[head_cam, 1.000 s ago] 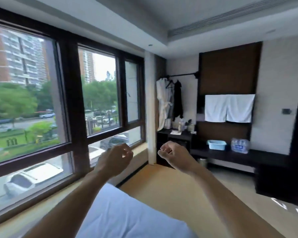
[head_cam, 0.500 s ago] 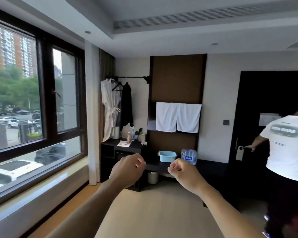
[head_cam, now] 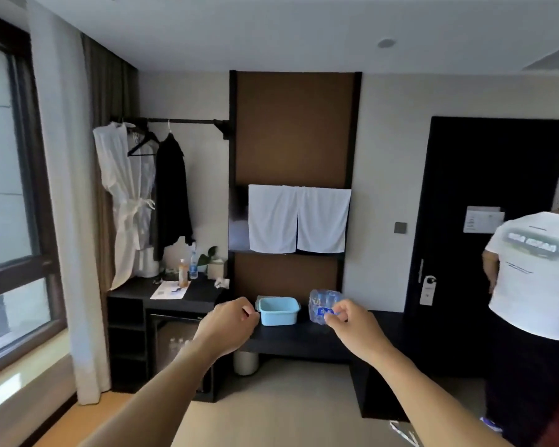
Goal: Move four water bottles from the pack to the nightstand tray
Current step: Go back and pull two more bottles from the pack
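Both arms outstretched; left hand (head_cam: 228, 324), right hand (head_cam: 352, 324) loosely fisted.

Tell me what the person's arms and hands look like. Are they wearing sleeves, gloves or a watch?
Both arms are bare: no sleeve shows anywhere along the forearms as far as the picture reaches. The left hand and the right hand have no gloves on. No watch, bracelet or ring can be seen on either wrist or hand, and no markings show on them.

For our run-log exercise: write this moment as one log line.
stage: approach | left hand: curled, empty | right hand: curled, empty | pack: on bench, beside basin, untouched
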The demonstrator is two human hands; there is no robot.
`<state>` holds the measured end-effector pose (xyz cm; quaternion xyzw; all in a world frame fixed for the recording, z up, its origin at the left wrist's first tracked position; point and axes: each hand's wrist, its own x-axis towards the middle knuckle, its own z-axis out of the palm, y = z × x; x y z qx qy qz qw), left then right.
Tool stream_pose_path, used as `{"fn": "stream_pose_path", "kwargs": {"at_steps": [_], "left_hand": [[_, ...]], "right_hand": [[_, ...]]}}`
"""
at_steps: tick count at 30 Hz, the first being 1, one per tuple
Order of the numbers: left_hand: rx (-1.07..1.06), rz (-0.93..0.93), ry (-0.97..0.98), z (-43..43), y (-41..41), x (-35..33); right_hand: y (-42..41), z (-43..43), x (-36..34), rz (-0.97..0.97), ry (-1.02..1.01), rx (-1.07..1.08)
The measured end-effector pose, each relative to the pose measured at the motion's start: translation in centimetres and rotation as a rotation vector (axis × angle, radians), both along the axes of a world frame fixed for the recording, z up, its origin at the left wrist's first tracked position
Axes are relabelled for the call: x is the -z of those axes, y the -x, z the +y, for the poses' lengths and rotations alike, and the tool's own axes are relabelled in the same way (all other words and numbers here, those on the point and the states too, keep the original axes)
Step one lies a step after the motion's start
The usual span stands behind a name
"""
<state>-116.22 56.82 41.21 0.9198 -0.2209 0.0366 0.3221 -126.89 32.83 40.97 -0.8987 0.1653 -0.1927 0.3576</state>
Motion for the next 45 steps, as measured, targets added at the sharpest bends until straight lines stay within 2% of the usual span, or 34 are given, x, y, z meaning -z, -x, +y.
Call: {"fn": "stream_pose_path", "kwargs": {"at_steps": [9,18,23,33,39,45], "left_hand": [[0.113,-0.020,-0.006,-19.0,-23.7,2.2],[0.119,0.011,0.065,-39.6,-48.2,-0.9],[0.114,0.056,0.039,-47.6,-61.4,1.7],[0.238,0.172,0.016,-65.0,-88.6,10.8],[0.293,0.278,-0.008,-75.8,-98.8,18.8],[0.266,0.418,-0.079,-83.5,-105.6,31.2]], "right_hand": [[-23.4,-18.6,3.9,-0.023,0.015,0.105],[-48.1,-38.7,1.6,-0.032,-0.036,0.099],[-61.4,-45.8,5.5,-0.033,-0.061,0.102],[-86.3,-60.9,14.2,0.042,-0.038,0.119],[-96.9,-69.7,21.2,0.092,-0.057,0.129],[-104.7,-77.0,32.1,0.177,-0.160,0.101]]}}
